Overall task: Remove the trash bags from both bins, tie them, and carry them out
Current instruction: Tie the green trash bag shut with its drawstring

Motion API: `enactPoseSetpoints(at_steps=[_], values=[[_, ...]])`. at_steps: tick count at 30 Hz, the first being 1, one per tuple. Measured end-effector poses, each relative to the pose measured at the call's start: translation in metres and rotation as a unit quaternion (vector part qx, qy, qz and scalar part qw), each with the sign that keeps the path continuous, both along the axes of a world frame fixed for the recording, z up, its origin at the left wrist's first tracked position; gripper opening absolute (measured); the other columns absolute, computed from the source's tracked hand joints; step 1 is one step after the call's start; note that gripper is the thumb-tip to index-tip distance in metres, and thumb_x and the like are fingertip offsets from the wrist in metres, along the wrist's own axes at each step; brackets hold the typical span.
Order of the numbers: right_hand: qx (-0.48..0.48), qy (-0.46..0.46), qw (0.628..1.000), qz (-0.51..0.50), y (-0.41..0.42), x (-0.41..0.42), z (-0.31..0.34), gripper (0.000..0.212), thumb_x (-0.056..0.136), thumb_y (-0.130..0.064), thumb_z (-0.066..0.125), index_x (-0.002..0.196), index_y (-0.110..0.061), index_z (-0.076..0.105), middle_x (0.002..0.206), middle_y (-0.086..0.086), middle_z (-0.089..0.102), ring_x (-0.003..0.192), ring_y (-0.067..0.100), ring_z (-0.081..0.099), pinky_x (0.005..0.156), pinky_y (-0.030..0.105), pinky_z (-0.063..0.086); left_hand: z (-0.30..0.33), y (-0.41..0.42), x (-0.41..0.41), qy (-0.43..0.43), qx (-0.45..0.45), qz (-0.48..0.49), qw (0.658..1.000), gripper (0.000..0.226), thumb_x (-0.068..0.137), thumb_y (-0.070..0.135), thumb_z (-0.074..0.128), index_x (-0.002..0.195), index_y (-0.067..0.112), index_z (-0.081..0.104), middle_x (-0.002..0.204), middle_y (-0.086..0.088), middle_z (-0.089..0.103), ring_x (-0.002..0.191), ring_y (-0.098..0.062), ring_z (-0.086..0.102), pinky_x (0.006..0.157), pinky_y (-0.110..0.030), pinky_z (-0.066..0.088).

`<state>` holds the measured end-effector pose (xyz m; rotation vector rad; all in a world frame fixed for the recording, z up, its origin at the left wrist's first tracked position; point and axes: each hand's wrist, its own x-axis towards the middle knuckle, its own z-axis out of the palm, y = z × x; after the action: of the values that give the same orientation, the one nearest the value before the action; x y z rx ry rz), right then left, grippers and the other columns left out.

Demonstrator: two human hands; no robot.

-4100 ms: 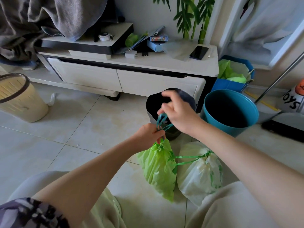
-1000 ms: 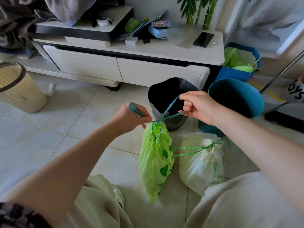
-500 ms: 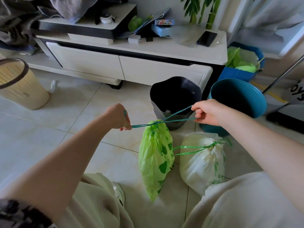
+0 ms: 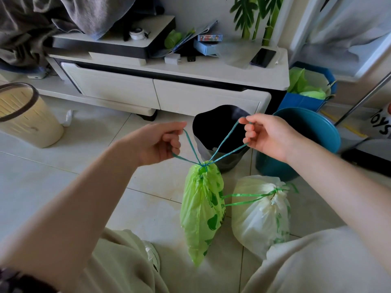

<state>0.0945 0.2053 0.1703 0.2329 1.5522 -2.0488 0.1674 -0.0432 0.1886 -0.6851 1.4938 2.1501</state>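
- Two hands work the green bag (image 4: 202, 210) at the centre of the frame: the left hand (image 4: 157, 142) has its fingers curled round one loop of the teal drawstring (image 4: 222, 145), and the right hand (image 4: 268, 136) pinches the other loop between thumb and bent fingers
- Half a second ago the strings ran nearly flat, pulled wide apart to left and right; now both hands have risen and drawn inward, so the two loops stand up in a V from the bag's neck
- A small knot (image 4: 204, 164) now sits tight on the gathered neck, where a second ago the strings were only crossing loosely
- The green bag hangs long and slack from that knot, its tip low in the frame between the person's knees; whether it touches the tiles I cannot tell
- Just right of it the white bag (image 4: 260, 214) rests on the floor, its neck already cinched by a green string that trails leftward behind the green bag
- Above the bags, the black bin (image 4: 218, 132) at centre and the teal bin (image 4: 306, 140) to its right both show no liner
- I judge the tying nearly finished: perhaps a second hitch, otherwise only the carrying out is left
- The thin string looks liable to slip from the fingers if a pull goes uneven
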Motion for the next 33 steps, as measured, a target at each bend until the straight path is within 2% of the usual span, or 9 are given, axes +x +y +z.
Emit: enactPoseSetpoints(at_steps=[3,6,10,13,16,22,25,28,33], values=[[-0.005,0.045,0.998,0.04,-0.008,0.014,0.018,0.017,0.093,-0.008,0.049,0.092,-0.005,0.066,0.064,0.001,0.05,0.051,0.01,0.045,0.054,0.021,0.042,0.002,0.016,-0.002,-0.016,0.064,-0.021,0.998,0.037,0.093,0.023,0.053,0.057,0.015,0.049,0.038,0.009,0.032,0.035,-0.005,0.039,0.036,-0.013,0.029],[0.106,0.186,0.974,0.076,-0.016,0.027,0.03,0.015,0.091,-0.003,0.055,0.087,-0.007,0.068,0.076,0.009,0.061,0.058,0.013,0.052,0.06,0.024,0.048,0.0,0.032,-0.007,-0.017,0.095,-0.019,0.995,0.048,0.093,0.023,0.052,0.047,0.012,0.055,0.045,0.003,0.05,0.044,-0.011,0.057,0.035,-0.014,0.034],[0.241,0.324,0.911,0.078,-0.026,0.041,0.039,0.009,0.089,-0.01,0.061,0.088,-0.004,0.069,0.07,0.004,0.067,0.059,0.014,0.061,0.07,0.03,0.056,0.0,0.047,-0.01,0.004,0.067,-0.053,0.996,0.047,0.095,0.03,0.049,0.062,0.007,0.073,0.069,-0.006,0.071,0.065,-0.017,0.07,0.047,-0.016,0.041],[0.328,0.442,0.831,0.085,-0.03,0.048,0.038,0.009,0.088,-0.015,0.063,0.086,-0.009,0.069,0.073,0.0,0.071,0.067,0.011,0.068,0.074,0.033,0.058,0.001,0.056,-0.01,0.017,0.059,-0.073,0.995,0.051,0.096,0.035,0.047,0.059,0.011,0.073,0.064,-0.003,0.069,0.07,-0.013,0.061,0.058,-0.019,0.03],[0.359,0.5,0.783,0.092,-0.032,0.052,0.034,0.008,0.087,-0.018,0.064,0.087,-0.013,0.07,0.074,-0.003,0.072,0.069,0.009,0.068,0.071,0.032,0.055,-0.002,0.065,-0.011,0.016,0.057,-0.041,0.997,0.036,0.094,0.033,0.055,0.069,0.009,0.066,0.066,-0.002,0.063,0.069,-0.014,0.06,0.063,-0.021,0.035],[0.364,0.475,0.782,0.176,-0.026,0.055,0.028,0.007,0.087,-0.012,0.063,0.088,-0.011,0.07,0.071,-0.002,0.072,0.068,0.008,0.068,0.07,0.022,0.054,-0.006,0.061,-0.017,0.077,0.143,0.107,0.981,0.02,0.095,0.016,0.05,0.079,0.009,0.06,0.06,0.001,0.065,0.064,-0.012,0.061,0.062,-0.021,0.054],[0.368,0.437,0.794,0.206,-0.012,0.05,0.018,0.006,0.087,-0.009,0.063,0.087,-0.01,0.068,0.072,0.001,0.074,0.067,0.008,0.07,0.073,0.024,0.055,-0.01,0.055,-0.02,0.09,0.173,0.157,0.968,0.026,0.097,0.019,0.049,0.073,0.011,0.054,0.043,0.004,0.046,0.05,-0.012,0.057,0.061,-0.021,0.049],[0.417,0.378,0.794,0.231,0.009,0.041,-0.001,0.007,0.088,-0.011,0.061,0.087,-0.013,0.068,0.074,0.0,0.074,0.067,0.005,0.07,0.073,0.026,0.058,-0.013,0.055,-0.017,0.089,0.141,0.113,0.98,0.026,0.098,0.025,0.047,0.074,0.015,0.051,0.042,0.007,0.031,0.039,-0.009,0.036,0.046,-0.018,0.038],[0.572,0.269,0.705,0.321,0.059,0.02,-0.036,0.022,0.087,-0.01,0.051,0.098,-0.02,0.067,0.093,-0.008,0.068,0.088,0.009,0.062,0.075,0.018,0.048,-0.017,0.056,-0.015,0.092,0.091,0.026,0.991,0.024,0.099,0.03,0.046,0.079,0.018,0.053,0.045,0.009,0.027,0.038,-0.007,0.025,0.041,-0.018,0.029]])
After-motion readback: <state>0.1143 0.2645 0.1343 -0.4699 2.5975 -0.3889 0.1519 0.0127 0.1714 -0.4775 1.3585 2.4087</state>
